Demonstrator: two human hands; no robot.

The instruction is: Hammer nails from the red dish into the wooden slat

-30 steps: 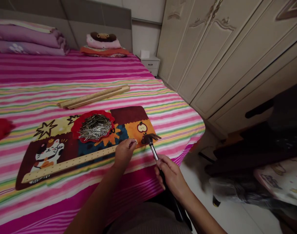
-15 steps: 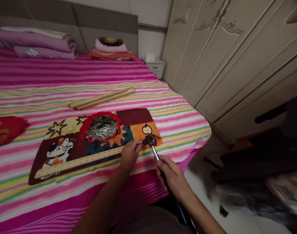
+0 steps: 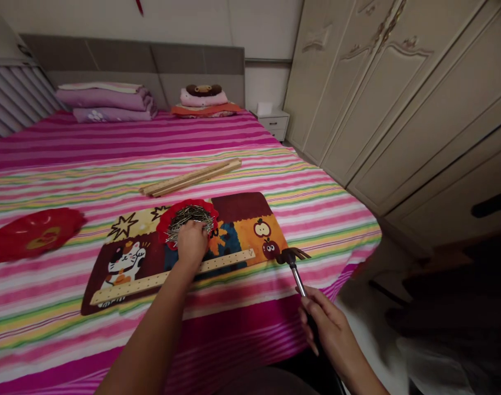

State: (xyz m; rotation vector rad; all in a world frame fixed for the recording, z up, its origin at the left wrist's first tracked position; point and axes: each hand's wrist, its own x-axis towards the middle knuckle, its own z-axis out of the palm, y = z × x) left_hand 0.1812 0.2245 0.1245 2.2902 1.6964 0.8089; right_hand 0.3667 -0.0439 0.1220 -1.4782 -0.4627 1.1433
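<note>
My left hand is at the red scalloped bowl, its curled fingers among the loose metal nails. Whatever the fingertips pinch is hidden. My right hand grips the dark handle of a claw hammer; its head is low, by the mat's right edge. Between my hands and the bowl lies a long pale wooden strip dotted along its length, resting on a patterned mat. My left forearm passes over part of the strip.
More wooden strips lie together behind the mat on the striped bedspread. A red plastic dish is at the left. Folded bedding sits by the headboard. A wardrobe stands along the right side.
My left hand has left the strip's right end and moved left into the bowl of nails. The hammer has moved away from that end, still in my right hand. The view has shifted.
</note>
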